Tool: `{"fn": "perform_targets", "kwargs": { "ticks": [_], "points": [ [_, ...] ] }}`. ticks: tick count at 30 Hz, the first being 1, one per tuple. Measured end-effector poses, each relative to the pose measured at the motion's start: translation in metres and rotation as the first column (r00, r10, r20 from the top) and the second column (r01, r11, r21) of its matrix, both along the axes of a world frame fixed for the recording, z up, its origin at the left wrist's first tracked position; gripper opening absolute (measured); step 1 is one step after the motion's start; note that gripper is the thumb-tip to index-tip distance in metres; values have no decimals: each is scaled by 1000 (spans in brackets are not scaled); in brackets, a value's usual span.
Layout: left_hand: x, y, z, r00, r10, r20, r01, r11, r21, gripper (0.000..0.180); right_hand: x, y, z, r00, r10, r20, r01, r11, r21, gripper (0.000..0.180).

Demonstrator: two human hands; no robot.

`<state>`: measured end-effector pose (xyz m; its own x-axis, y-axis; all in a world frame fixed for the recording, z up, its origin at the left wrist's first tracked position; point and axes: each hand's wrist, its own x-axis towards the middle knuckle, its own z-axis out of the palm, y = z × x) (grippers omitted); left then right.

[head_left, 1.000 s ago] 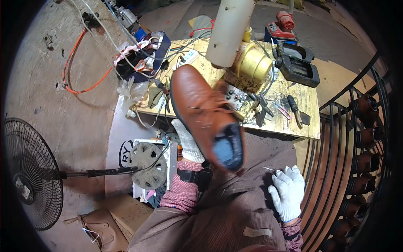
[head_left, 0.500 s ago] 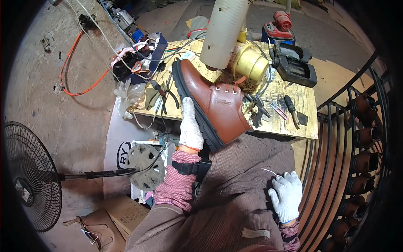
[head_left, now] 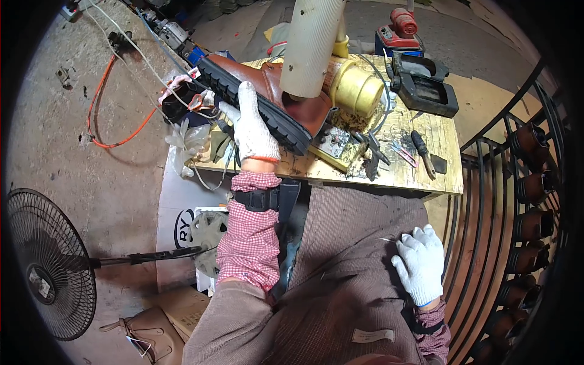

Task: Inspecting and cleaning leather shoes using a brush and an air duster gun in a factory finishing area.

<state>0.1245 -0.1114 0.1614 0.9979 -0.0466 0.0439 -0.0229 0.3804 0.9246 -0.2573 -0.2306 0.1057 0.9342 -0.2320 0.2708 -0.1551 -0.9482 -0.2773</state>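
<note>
A brown leather boot [head_left: 267, 76] with a thick black ridged sole [head_left: 283, 125] lies tilted on its side over the workbench, sole toward me. My gloved left hand [head_left: 252, 131] holds it against the sole, fingers partly hidden. The lower end of a ribbed white tube [head_left: 310, 52] stands in front of the boot's upper and hides part of it. On my lap rests my gloved right hand [head_left: 421, 261], fingers stretched out over the brown apron [head_left: 347, 261], beside a short pale thread.
The wooden bench [head_left: 447, 173] carries a yellow round fitting [head_left: 359, 88], pliers [head_left: 374, 152], a black-handled knife [head_left: 420, 146] and a black tray [head_left: 423, 91]. A metal rack with several boots [head_left: 532, 188] stands right. At left are a fan [head_left: 52, 267] and an orange cord [head_left: 97, 91].
My left hand has carried the boot forward and left, turning its sole more toward me, with its opening now behind the white tube. My right hand stays on my lap.
</note>
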Motion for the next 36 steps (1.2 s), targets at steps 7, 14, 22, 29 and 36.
{"fn": "perform_targets", "kwargs": {
  "ticks": [7,14,22,29,36],
  "points": [
    [-34,24,-21,996,32,-86,-37,998,-48,108,67,2,30,986,134,97,-132,991,-28,58],
    [-82,47,-41,981,-172,-94,154,973,-172,105,182,27,61,782,481,397,-400,875,-273,30],
    [-40,57,-36,988,13,-154,-38,986,-160,116,78,11,-34,781,445,-439,-486,874,22,12],
    [-8,34,-34,988,39,-152,-70,976,-204,85,-1,1,-31,991,-8,-130,42,966,257,25],
    [4,27,-30,993,86,-86,-101,979,-178,102,-30,-4,-36,978,-49,-202,104,957,269,30]
  ]
}}
